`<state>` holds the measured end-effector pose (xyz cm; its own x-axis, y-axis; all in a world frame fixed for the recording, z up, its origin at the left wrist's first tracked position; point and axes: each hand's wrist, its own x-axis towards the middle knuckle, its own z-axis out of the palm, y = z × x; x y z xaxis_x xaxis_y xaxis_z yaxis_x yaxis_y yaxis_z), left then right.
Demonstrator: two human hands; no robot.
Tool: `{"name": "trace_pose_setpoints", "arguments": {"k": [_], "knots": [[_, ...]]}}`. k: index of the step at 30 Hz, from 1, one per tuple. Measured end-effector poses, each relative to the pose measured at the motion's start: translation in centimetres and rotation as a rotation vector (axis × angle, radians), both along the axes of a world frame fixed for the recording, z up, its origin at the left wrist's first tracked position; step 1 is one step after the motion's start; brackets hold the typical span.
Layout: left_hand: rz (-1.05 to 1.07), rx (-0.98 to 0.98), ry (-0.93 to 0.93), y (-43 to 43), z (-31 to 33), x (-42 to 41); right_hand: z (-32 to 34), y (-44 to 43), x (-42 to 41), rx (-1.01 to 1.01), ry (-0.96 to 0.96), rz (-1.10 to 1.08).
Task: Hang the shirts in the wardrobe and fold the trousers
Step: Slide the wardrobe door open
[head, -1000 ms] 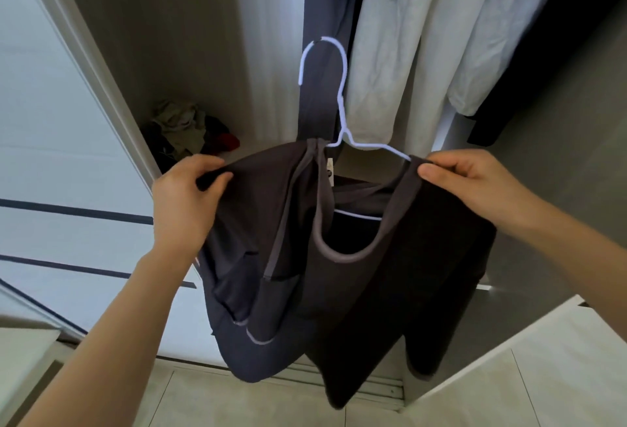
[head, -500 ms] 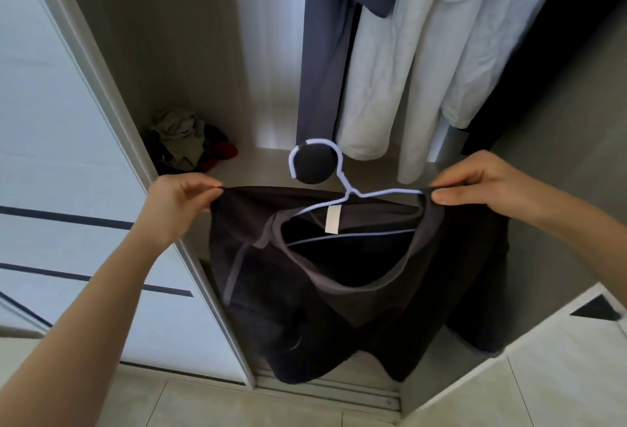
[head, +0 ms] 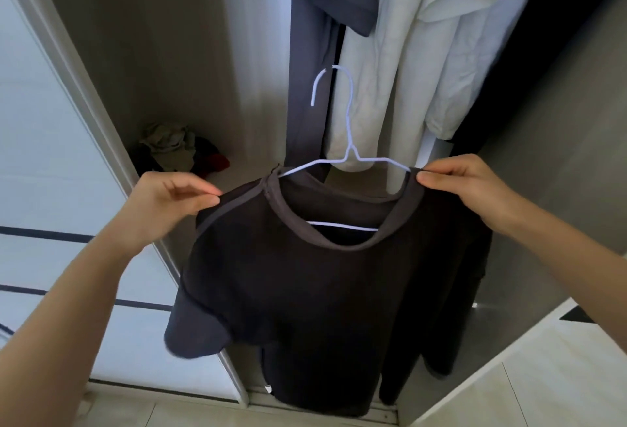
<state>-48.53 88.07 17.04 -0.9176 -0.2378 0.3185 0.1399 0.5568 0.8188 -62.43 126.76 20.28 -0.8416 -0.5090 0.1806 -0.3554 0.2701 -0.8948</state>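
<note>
A dark brown shirt point(head: 315, 297) hangs on a pale blue wire hanger point(head: 346, 141) in front of the open wardrobe. My left hand point(head: 169, 202) pinches the shirt's left shoulder. My right hand point(head: 464, 182) pinches its right shoulder at the hanger's end. The hook stands upright and free, touching no rail. The hanger's lower bar shows through the neck opening. No trousers are in view.
Inside the wardrobe hang a grey garment point(head: 315, 19) and white shirts point(head: 424, 53), with dark clothes at the far right. A pile of crumpled clothes point(head: 176, 152) lies on the wardrobe floor at the back left. A white sliding door point(head: 44, 189) stands at the left.
The shirt, bunched and tipped forward before, now hangs flat and straight on the hanger. The hook has swung from lying forward to standing upright. Both hands kept their hold on the shoulders.
</note>
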Motion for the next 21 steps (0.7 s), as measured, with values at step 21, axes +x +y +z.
{"name": "trace_pose_setpoints", "arguments": {"k": [21], "knots": [[-0.016, -0.291, 0.156, 5.0, -0.5, -1.8, -0.4, -0.9, 0.4, 0.092, 0.08, 0.132]]}}
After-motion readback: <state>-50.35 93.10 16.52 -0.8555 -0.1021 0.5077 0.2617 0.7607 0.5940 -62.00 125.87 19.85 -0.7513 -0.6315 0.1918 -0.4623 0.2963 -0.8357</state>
